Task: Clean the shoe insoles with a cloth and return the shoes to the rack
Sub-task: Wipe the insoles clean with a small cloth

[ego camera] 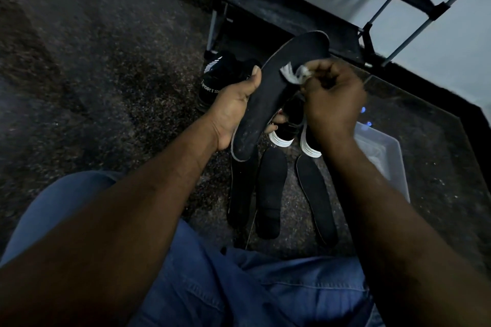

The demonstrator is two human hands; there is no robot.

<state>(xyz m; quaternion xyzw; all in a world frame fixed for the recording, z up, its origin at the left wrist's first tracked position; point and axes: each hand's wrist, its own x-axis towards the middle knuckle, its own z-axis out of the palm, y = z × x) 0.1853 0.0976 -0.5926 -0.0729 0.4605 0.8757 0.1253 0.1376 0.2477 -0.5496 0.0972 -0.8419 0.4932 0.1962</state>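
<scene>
My left hand [233,109] grips a black insole [279,85] from below, its thumb on the top face, and holds it tilted with the toe toward the rack. A small white cloth [293,74] is bunched in my right hand [332,98], which presses it on the insole's upper part. Three more black insoles lie on the floor below: one [240,194], one [271,194] and one [316,196]. A black sport shoe [220,79] stands left of the held insole. Black shoes with white soles [292,133] sit under my hands.
A metal shoe rack [292,2] with dark fabric shelves stands ahead against a pale wall. A clear plastic container [382,159] sits on the floor at the right. The floor is dark speckled stone. My blue-jeaned legs fill the bottom of the view.
</scene>
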